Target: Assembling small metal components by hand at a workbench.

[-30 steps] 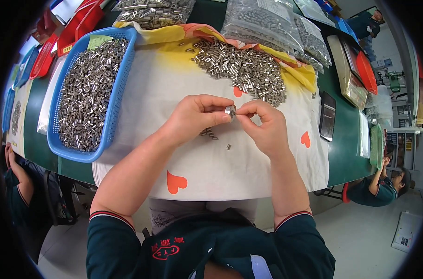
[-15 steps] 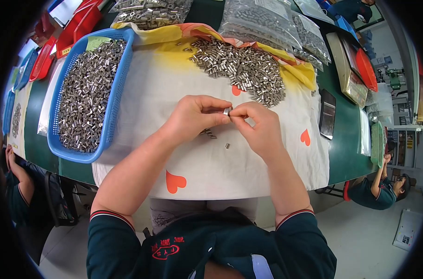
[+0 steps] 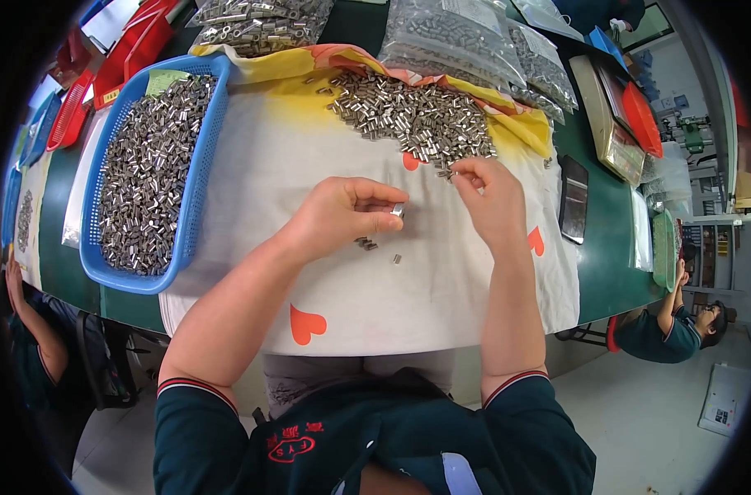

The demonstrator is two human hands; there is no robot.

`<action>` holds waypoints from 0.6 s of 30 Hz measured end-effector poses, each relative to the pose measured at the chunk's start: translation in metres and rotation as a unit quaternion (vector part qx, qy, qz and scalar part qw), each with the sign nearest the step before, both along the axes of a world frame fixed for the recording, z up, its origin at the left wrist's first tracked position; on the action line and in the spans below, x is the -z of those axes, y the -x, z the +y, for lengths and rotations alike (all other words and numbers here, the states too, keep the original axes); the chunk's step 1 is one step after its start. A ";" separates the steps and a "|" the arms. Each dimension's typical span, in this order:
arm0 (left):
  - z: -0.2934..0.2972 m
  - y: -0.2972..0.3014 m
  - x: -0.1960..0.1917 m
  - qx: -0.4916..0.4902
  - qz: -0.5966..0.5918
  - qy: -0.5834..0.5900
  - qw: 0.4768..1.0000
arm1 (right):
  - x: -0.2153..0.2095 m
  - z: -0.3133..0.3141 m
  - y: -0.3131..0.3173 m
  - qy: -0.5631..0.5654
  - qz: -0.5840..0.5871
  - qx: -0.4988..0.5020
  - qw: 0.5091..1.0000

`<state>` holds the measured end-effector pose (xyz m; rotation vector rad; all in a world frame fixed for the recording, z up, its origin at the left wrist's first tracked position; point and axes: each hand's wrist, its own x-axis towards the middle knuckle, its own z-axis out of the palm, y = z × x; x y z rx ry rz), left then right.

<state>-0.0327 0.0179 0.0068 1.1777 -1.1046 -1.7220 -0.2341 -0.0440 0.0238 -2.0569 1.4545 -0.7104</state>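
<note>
- The left hand (image 3: 342, 216) is pinching a small metal sleeve (image 3: 398, 210) between thumb and fingertips, holding it just above the white cloth (image 3: 441, 297) that is covering the bench (image 3: 594, 272).
- The sleeve is looking light, rigid and smooth, so it is probably slippery; gripping it across its short barrel with the fingertips seems the surest hold.
- The right hand (image 3: 491, 198) is reaching away from the left, its fingers curling down onto the near edge of the loose pile of sleeves (image 3: 413, 120); whether it is already gripping one I cannot tell.
- Just below the left hand's fingertips a few stray sleeves (image 3: 366, 243) are lying on the cloth, and one more (image 3: 396, 258) is sitting slightly further toward the right hand.
- Well out beyond the left hand a blue basket (image 3: 196, 177) is holding a deep heap of the same metal pieces.
- Beyond the pile, clear plastic bags (image 3: 454, 37) are bulging with more of them.
- Out past the right hand a dark flat phone-like slab (image 3: 573, 198) is lying at the cloth's edge.
</note>
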 end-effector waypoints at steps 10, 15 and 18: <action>0.001 0.000 0.002 0.011 0.012 0.003 1.000 | 0.009 0.008 -0.015 0.055 0.099 -0.056 0.992; 0.000 -0.002 0.003 -0.024 0.070 -0.001 0.997 | -0.011 0.024 -0.020 -0.137 -0.142 -0.104 0.975; -0.001 -0.003 0.006 -0.024 0.069 0.008 0.997 | -0.009 0.026 -0.022 -0.096 -0.149 -0.153 0.972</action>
